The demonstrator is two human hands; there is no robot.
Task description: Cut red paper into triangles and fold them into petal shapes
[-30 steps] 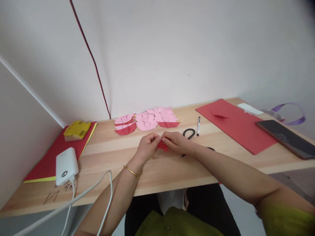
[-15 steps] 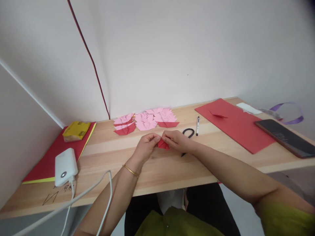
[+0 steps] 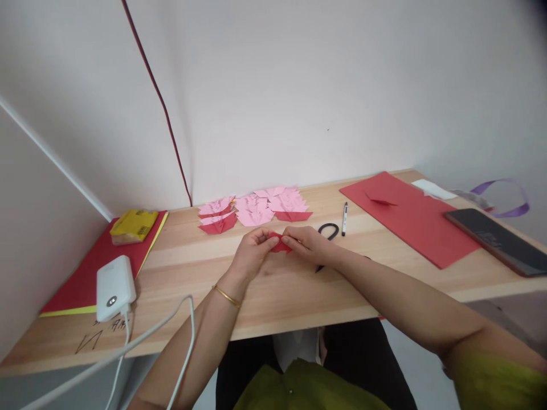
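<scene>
A small piece of folded red paper (image 3: 281, 245) is pinched between both hands above the middle of the table. My left hand (image 3: 255, 249) grips its left side with thumb and fingers. On its right side, my right hand (image 3: 308, 244) is closed in the same way. Black-handled scissors (image 3: 329, 230) lie under and beside my right hand, partly hidden by the wrist. Beyond the hands, folded pink paper pieces (image 3: 254, 212) lie in rows, with red folded pieces (image 3: 217, 224) among them.
At right are a pen (image 3: 344, 219), a stack of red paper (image 3: 414, 228) with a folded red piece (image 3: 380, 200) on top, and a phone (image 3: 498, 239). At left, a yellow packet (image 3: 134, 226) and a white power bank (image 3: 115, 287) rest on red sheets. Its white cable (image 3: 141, 339) crosses my left arm.
The red paper has been turned or folded between my fingers, and its shape now looks flatter and wider. Both hands stay in nearly the same place.
</scene>
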